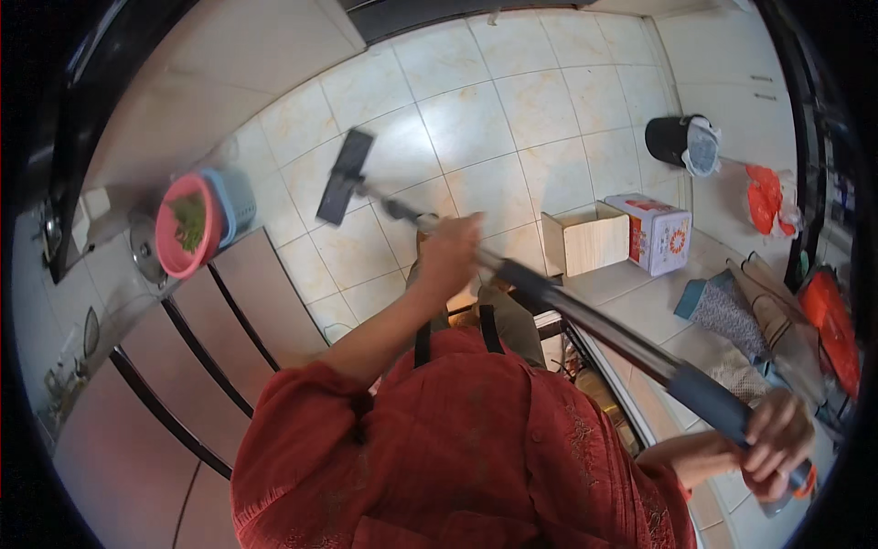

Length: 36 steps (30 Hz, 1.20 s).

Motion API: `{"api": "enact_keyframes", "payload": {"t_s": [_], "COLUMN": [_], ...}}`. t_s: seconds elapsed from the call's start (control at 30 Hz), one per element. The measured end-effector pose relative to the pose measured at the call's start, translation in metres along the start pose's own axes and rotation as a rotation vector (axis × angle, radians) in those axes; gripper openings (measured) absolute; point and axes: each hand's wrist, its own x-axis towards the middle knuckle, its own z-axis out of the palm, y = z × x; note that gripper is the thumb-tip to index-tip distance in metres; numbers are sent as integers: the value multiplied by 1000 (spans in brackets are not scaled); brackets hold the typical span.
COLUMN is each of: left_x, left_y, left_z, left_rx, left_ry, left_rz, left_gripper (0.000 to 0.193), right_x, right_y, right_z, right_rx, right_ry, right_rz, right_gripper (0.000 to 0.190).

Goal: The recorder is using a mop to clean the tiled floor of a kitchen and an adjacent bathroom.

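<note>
A flat mop crosses in front of me, its grey metal pole (610, 329) running from lower right to upper left. My left hand (449, 257) is wrapped around the pole's lower part, nearer the mop head. At the top end, my right hand (778, 442) grips the dark handle (710, 398), which has an orange ring at its tip. The dark rectangular mop head (346, 177) lies over the pale floor tiles (473, 117), to the left ahead of me. Motion blurs it slightly, and its underside is hidden.
Left stand a pink basin (161, 230) with green leaves and a blue plastic basket (235, 206). On the right are a small wooden stool (597, 243), a printed box (665, 237), a black bin (665, 139) and a red plastic bag (765, 199). Cabinets (727, 110) border the floor.
</note>
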Motion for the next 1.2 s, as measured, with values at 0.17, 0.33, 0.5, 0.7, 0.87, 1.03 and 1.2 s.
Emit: {"api": "enact_keyframes", "payload": {"t_s": [0.17, 0.33, 0.5, 0.7, 0.87, 1.03, 1.2], "left_x": [-24, -7, 53, 131, 207, 297, 387], "left_y": [-51, -14, 130, 208, 213, 173, 174], "left_z": [-6, 47, 137, 251, 298, 334, 382], "left_rx": [29, 80, -110, -350, -182, -53, -187], "left_ry": [66, -2, -144, -269, -611, -750, -457], "left_rz": [-126, -120, 195, 448, 635, 787, 783], "left_gripper": [38, 37, 47, 38, 30, 27, 31], "right_x": [51, 1, -113, -160, -146, -101, -36], "right_y": [82, 50, -104, -140, -67, 0, 28], "right_z": [1, -49, -88, -94, -88, -105, -168], "right_rx": [35, -114, -376, -750, -850, -855, -865], "right_ry": [-120, 86, 304, 292, 786, 803, 809], "right_rz": [150, 113, 95, -72, -114, 2, 97], "right_gripper": [6, 4, 8, 10, 18, 20, 7]}}
